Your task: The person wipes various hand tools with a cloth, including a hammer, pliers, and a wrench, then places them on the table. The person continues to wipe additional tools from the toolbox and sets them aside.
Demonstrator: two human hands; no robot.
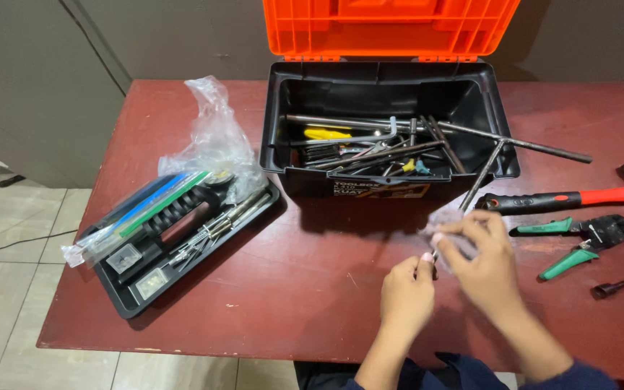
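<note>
Small clear plastic bag point(448, 230), held above the red bench point(312, 303) just in front of the open black toolbox point(388, 137). Right hand point(482, 263) pinches the bag's top edge; left hand point(407, 292) is closed on a small dark item below it, too small to identify. Hammer point(579, 196) and green-handled pliers point(579, 242) lie at right; a tool tray point(175, 238) at left.
</note>
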